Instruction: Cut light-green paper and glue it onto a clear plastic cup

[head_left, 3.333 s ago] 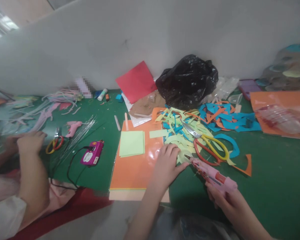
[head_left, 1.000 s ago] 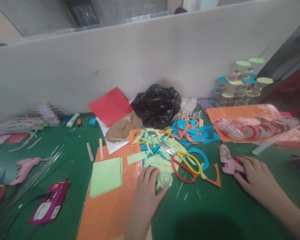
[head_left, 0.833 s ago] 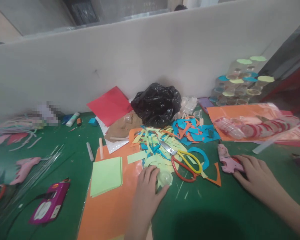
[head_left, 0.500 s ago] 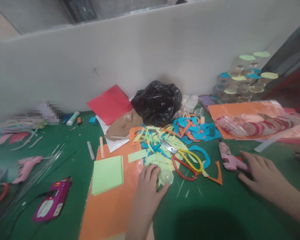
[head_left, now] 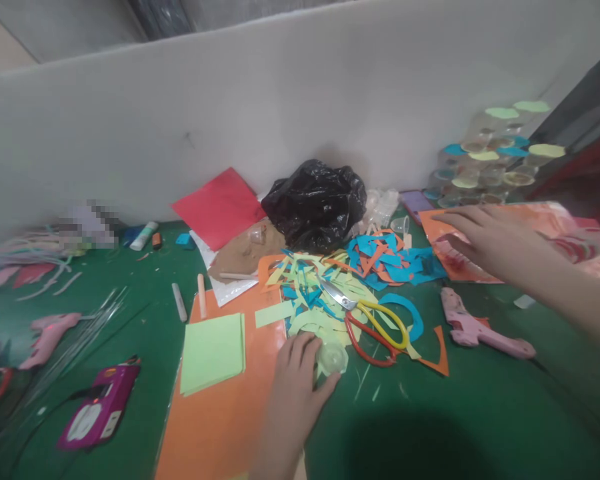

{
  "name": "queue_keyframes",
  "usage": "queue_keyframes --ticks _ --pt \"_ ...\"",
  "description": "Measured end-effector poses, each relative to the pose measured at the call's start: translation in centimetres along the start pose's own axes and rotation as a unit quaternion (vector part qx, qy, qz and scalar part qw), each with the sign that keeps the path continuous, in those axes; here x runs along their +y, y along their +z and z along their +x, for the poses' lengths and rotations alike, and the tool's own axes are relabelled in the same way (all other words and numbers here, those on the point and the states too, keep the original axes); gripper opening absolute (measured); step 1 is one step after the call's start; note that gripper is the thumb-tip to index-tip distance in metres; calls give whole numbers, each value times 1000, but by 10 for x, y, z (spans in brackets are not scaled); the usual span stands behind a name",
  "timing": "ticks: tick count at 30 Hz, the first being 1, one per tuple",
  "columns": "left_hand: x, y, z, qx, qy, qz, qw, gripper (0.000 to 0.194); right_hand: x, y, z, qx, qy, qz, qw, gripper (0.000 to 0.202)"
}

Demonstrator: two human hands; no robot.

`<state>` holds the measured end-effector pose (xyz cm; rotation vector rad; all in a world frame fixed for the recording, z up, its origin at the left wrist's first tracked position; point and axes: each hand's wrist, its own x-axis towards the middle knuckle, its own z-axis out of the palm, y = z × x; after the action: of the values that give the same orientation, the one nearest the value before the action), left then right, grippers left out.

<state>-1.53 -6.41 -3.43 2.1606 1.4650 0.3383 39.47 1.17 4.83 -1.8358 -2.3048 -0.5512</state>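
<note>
My left hand [head_left: 293, 390] pinches a small clear plastic cup [head_left: 331, 358] between thumb and fingers, holding it down on the green table [head_left: 430, 413] at the near edge of the paper scrap pile [head_left: 325, 293]. My right hand [head_left: 485, 240] is open, fingers spread, gripping nothing, hovering over the orange sheet [head_left: 443, 230] at far right; contact not clear.

Pink glue gun [head_left: 473, 327] lies free on the table, near side of my right hand, apart from it. Scissors [head_left: 373, 320] with red and yellow handles lie just right of the cup, blades pointing into the scraps. Light green paper stack [head_left: 213, 350] sits on the orange folder [head_left: 215, 413] left of my left hand. Black plastic bag [head_left: 320, 203] against the far wall, red paper [head_left: 217, 207] to its left. Stacked clear cups with coloured lids [head_left: 490, 157] far right. Magenta device [head_left: 100, 410] with a cable near left; second pink glue gun [head_left: 47, 333] farther left.
</note>
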Motion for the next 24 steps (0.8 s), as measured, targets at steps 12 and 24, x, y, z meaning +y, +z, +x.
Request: queue_keyframes --ticks 12,24 --pt "1 0 -1 -2 12 -7 1000 41 27 67 79 -122 -70 -46 989 33" --pt "7 -6 -2 -4 0 -26 1000 38 24 83 71 -95 73 -26 992 37"
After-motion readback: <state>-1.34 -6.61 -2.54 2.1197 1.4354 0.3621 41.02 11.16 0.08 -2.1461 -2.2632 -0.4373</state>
